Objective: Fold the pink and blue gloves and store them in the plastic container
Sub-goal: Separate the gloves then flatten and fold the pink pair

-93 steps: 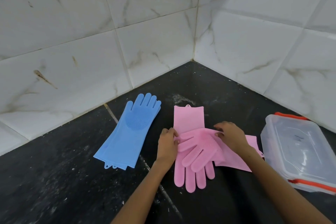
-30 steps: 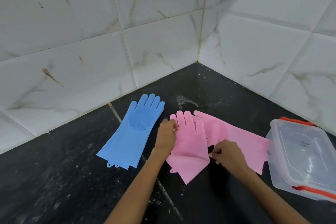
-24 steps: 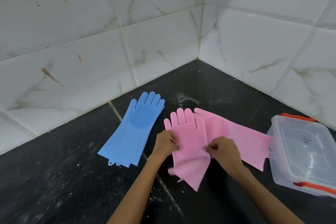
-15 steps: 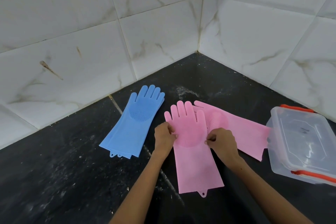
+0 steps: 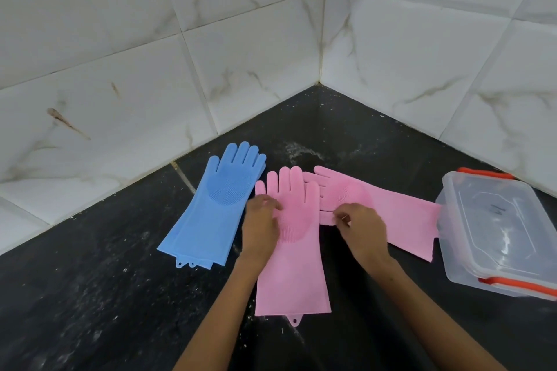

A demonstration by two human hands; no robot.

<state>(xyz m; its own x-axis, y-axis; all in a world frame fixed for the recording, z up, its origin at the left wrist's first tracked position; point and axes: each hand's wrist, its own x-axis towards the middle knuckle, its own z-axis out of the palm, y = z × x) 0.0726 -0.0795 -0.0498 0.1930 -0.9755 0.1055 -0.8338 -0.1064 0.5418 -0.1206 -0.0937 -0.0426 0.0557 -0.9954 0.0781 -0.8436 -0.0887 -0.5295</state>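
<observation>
The work surface is a black stone bench (image 5: 90,295), speckled with pale dust and crossed by one light seam. It sits in a corner formed by two walls of white marble-pattern tiles (image 5: 120,39) with brown veining and a few brown marks.

Left hand (image 5: 260,227): the grip lies on the left edge of the near pink glove (image 5: 291,277), at palm level. The fingers are bent down onto the glove; whether they pinch the edge or only press it cannot be told.

Right hand (image 5: 363,227): the grip is narrow, thumb and forefinger drawn together at the point where the near pink glove's right edge meets the far pink glove (image 5: 401,217). Which of the two it pinches cannot be told.

Near pink glove: flat on the bench, fingers toward the corner, cuff toward the person, hanging tab at the cuff edge, round scrubbing-bristle patch facing up.

Far pink glove: flat, angled to the right, its fingers tucked behind the near glove's fingers, its cuff touching the container.

Blue gloves (image 5: 215,211): stacked flat just left of the pink pair, bristle patch up, two tabs at the cuff.

Plastic container (image 5: 500,238): clear, lid on, orange clips at two ends, at the right edge of the bench. A small dark mark on the lid is not legible.
</observation>
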